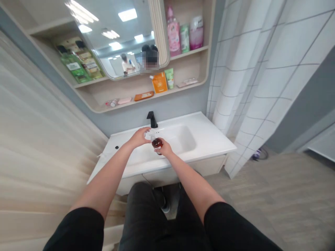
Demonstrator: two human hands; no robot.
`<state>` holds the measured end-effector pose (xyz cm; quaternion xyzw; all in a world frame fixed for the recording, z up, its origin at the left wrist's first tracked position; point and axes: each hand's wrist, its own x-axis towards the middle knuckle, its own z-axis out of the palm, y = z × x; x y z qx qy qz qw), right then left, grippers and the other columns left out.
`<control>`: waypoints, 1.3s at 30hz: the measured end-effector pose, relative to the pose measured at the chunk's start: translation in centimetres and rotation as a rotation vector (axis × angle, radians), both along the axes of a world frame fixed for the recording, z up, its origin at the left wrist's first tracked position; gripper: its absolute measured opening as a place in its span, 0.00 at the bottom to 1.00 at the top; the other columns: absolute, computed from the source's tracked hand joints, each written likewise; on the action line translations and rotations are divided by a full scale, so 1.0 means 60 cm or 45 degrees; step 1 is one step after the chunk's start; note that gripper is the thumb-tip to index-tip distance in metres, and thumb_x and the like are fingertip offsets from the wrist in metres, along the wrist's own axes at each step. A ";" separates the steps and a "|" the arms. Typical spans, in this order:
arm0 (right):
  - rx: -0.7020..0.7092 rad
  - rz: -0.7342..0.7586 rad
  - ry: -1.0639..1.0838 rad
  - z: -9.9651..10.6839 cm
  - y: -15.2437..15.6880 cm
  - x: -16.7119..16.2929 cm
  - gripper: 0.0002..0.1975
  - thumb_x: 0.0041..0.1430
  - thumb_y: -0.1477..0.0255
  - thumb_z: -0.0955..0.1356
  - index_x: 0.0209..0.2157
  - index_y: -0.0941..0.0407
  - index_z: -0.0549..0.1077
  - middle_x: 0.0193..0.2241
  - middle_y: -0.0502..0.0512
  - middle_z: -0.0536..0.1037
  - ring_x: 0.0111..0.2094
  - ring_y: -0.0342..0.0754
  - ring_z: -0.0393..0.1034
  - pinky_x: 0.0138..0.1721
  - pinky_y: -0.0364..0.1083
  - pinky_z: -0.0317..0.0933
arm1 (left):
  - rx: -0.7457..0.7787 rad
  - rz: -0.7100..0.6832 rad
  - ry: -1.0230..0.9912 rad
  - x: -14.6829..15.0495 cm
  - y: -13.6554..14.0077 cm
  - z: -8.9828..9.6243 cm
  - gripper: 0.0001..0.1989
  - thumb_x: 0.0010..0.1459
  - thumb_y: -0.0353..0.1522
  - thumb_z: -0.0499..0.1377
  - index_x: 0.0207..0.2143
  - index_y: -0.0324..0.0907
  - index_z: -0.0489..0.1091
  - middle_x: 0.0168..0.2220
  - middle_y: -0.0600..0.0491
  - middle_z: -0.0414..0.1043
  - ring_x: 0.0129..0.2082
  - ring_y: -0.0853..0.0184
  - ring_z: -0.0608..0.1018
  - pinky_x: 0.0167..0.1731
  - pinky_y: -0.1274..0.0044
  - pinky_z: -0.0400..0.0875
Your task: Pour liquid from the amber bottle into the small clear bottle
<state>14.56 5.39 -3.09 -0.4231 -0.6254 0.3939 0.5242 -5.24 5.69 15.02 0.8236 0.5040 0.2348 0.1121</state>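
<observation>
Above the white sink basin point(187, 136), my right hand point(165, 149) is closed round a small reddish-brown bottle point(157, 143). The bottle is tilted, with its top towards my left hand. My left hand point(140, 137) curls its fingers round a small clear, whitish piece point(148, 134), right beside the bottle's top. Whether that piece touches the bottle I cannot tell. Behind both hands stands a black faucet point(152, 120).
A mirror cabinet point(123, 91) hangs over the counter point(209, 130). Its shelves hold a pink pump bottle point(173, 35), an orange pouch point(159, 83), a green tube point(169, 78) and green bottles point(75, 66). A small black round piece point(117, 147) lies left. A curtain point(39, 146) borders the left side.
</observation>
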 end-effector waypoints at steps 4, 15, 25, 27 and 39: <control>0.002 0.000 0.024 -0.001 0.001 0.000 0.47 0.38 0.70 0.85 0.63 0.50 0.75 0.59 0.56 0.84 0.61 0.61 0.79 0.69 0.60 0.68 | 0.002 -0.041 0.066 0.007 0.004 0.013 0.45 0.42 0.37 0.78 0.65 0.42 0.75 0.59 0.43 0.81 0.57 0.49 0.82 0.64 0.59 0.74; -0.029 -0.007 0.040 0.007 -0.004 0.003 0.47 0.40 0.71 0.85 0.64 0.48 0.74 0.61 0.56 0.83 0.64 0.61 0.78 0.70 0.61 0.67 | 0.020 -0.067 0.170 0.020 0.008 0.027 0.44 0.43 0.39 0.78 0.64 0.44 0.76 0.62 0.43 0.80 0.59 0.46 0.82 0.66 0.59 0.73; -0.022 -0.030 0.050 0.004 -0.002 0.001 0.47 0.39 0.71 0.85 0.64 0.48 0.74 0.61 0.55 0.83 0.63 0.61 0.78 0.70 0.62 0.68 | 0.018 -0.094 0.229 0.026 0.022 0.032 0.45 0.42 0.36 0.78 0.65 0.44 0.76 0.63 0.42 0.79 0.59 0.46 0.81 0.67 0.59 0.71; -0.026 -0.030 0.057 0.004 -0.002 0.001 0.47 0.40 0.71 0.85 0.64 0.48 0.74 0.60 0.55 0.83 0.62 0.61 0.79 0.70 0.62 0.68 | 0.010 -0.107 0.250 0.027 0.024 0.034 0.45 0.42 0.37 0.78 0.65 0.44 0.75 0.62 0.42 0.79 0.59 0.46 0.81 0.66 0.59 0.72; -0.001 -0.014 0.086 -0.001 0.000 0.000 0.46 0.41 0.69 0.85 0.64 0.47 0.74 0.61 0.54 0.83 0.63 0.60 0.78 0.70 0.61 0.68 | 0.000 -0.152 0.304 0.037 0.032 0.048 0.45 0.42 0.37 0.78 0.65 0.45 0.75 0.59 0.43 0.81 0.60 0.45 0.81 0.65 0.59 0.72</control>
